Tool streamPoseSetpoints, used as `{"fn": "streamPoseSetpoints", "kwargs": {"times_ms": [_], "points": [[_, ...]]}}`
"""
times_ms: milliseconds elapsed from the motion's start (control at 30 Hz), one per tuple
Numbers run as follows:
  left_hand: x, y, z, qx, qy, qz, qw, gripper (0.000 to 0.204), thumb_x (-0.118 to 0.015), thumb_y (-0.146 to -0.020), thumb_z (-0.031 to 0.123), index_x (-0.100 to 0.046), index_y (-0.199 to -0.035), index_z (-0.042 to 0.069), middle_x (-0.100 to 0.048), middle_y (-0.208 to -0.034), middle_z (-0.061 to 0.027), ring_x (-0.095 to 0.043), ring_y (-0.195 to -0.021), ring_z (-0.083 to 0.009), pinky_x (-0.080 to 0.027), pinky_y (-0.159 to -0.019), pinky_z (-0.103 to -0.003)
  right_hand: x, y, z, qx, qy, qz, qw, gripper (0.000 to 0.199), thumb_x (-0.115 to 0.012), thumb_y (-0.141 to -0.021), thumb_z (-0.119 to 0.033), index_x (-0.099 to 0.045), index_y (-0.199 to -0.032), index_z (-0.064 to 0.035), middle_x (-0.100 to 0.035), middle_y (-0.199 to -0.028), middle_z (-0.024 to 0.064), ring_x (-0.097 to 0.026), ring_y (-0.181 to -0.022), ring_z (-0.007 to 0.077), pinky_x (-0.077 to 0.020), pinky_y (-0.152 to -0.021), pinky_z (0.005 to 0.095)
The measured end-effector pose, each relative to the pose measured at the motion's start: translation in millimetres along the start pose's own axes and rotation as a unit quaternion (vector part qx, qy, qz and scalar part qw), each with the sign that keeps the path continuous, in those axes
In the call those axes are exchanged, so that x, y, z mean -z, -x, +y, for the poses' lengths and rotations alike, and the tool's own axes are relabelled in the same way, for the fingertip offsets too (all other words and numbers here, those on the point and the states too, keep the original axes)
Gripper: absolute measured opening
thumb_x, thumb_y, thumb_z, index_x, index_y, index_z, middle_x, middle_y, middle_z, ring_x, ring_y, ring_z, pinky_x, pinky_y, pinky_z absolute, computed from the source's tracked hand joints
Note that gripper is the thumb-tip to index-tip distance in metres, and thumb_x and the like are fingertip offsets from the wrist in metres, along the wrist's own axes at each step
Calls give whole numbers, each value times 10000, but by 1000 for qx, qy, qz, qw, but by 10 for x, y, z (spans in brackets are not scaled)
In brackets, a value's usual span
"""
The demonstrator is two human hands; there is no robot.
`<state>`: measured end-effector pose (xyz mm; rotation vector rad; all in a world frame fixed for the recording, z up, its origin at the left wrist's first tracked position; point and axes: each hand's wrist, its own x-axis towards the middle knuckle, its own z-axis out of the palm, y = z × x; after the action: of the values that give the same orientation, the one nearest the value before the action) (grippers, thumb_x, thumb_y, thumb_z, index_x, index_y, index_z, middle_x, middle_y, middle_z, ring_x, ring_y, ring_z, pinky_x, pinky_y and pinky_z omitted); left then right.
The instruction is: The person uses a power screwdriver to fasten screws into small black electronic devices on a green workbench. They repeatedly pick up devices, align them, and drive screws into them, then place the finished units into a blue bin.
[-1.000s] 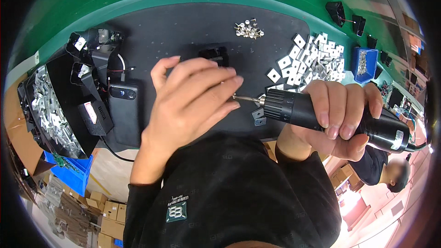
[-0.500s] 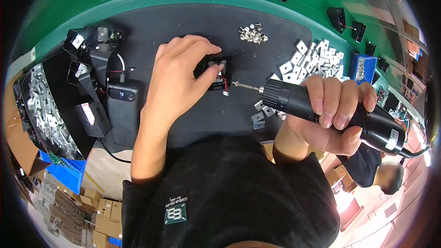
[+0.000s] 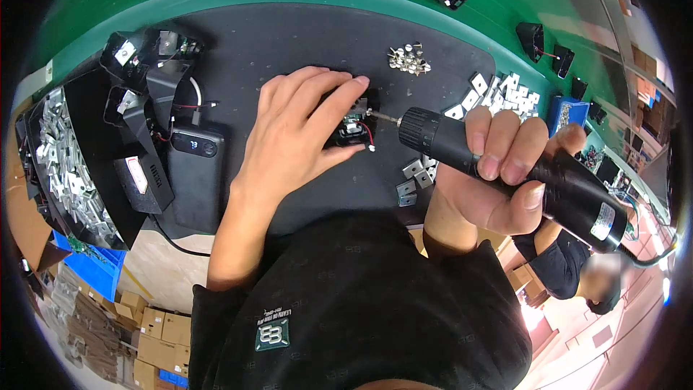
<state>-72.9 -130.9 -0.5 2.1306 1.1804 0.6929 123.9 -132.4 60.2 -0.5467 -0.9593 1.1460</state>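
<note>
My left hand (image 3: 296, 126) is wrapped round a small black housing (image 3: 345, 137) on the dark mat, its fingers over the far side and the thumb at the near edge. Inside the housing show a pale metal part and a red wire ending in a white plug (image 3: 372, 148). In my right hand (image 3: 505, 166) is a black electric screwdriver (image 3: 447, 141), gripped round its body. Its bit (image 3: 382, 115) points left and its tip reaches the metal part in the housing; whether a screw sits under it is too small to tell.
Loose screws (image 3: 409, 59) lie at the mat's far side, metal plates (image 3: 505, 94) to the right. A power bank (image 3: 196, 173), black housings (image 3: 128, 58) and a bin of metal plates (image 3: 68, 166) are at left. A co-worker (image 3: 563, 267) sits at right.
The screwdriver has moved left and up, bringing its bit from beside the housing to the metal part. My left hand has shifted right, its thumb now at the housing's near edge.
</note>
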Motion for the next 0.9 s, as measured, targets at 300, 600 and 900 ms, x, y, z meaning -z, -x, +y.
{"fn": "streamPoseSetpoints", "kwargs": {"times_ms": [300,600,900], "points": [[-6,-21,2,-2,-13,26,1000,729,-817,-487,289,-611,-1168,132,-581,-1053,-50,-533,-1021,-271,-393,-866,-403,-21,44,81,-1,-18,-10,1000,473,-669,-813,-139,-386,-1193,-126,-524,-733,32,-521,-616,187,-431,-614,354],[-22,-54,-9,-3,-2,20,1000,695,-809,-498,294,-625,-1150,139,-581,-1046,-46,-531,-1021,-267,-397,-871,-399,-36,17,65,-36,46,-65,996,263,-629,-843,-151,-453,-1039,-145,-491,-738,-5,-484,-636,123,-373,-636,301],[-18,-85,21,10,59,39,997,671,-806,-513,338,-605,-1117,126,-552,-1003,-60,-519,-1000,-282,-396,-844,-422,-142,29,174,22,67,-8,997,283,-639,-800,-121,-402,-955,-141,-452,-665,-13,-437,-555,103,-377,-570,285]]}}
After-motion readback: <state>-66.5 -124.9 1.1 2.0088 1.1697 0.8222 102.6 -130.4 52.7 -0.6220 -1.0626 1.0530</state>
